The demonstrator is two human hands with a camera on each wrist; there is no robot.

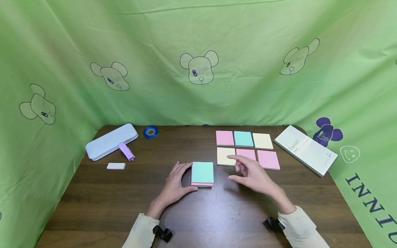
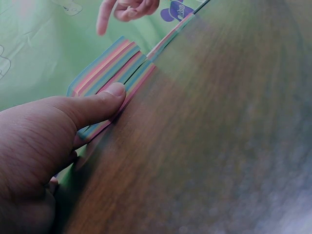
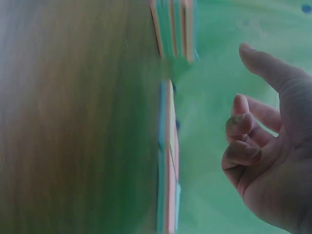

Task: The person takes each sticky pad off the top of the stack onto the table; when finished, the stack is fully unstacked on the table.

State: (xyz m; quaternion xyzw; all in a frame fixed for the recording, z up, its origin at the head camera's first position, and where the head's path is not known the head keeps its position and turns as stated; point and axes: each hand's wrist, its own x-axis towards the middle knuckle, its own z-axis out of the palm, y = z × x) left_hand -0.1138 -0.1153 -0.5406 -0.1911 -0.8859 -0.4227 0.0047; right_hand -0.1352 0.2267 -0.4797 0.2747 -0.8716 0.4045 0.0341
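A stack of sticky note pads [image 1: 202, 172] with a mint green top stands at the middle of the table. My left hand [image 1: 175, 184] holds it from the left, thumb at the near corner and fingers along the left side. In the left wrist view the stack [image 2: 109, 66] shows layered pink, blue and yellow edges above the thumb. My right hand [image 1: 252, 175] hovers with nothing in it, index finger and thumb extended and the others loosely bent. Below its index finger lies a cream sticky note pad [image 1: 224, 159], in two rows with several pink, cream and teal pads.
A white notebook [image 1: 305, 151] lies at the right edge of the wooden table [image 1: 186, 220]. On the left are a pale blue case [image 1: 108, 143], a purple stapler-like object [image 1: 125, 150], a white eraser [image 1: 116, 166] and a blue tape roll [image 1: 150, 132]. Green cloth [image 1: 149, 96] hangs behind.
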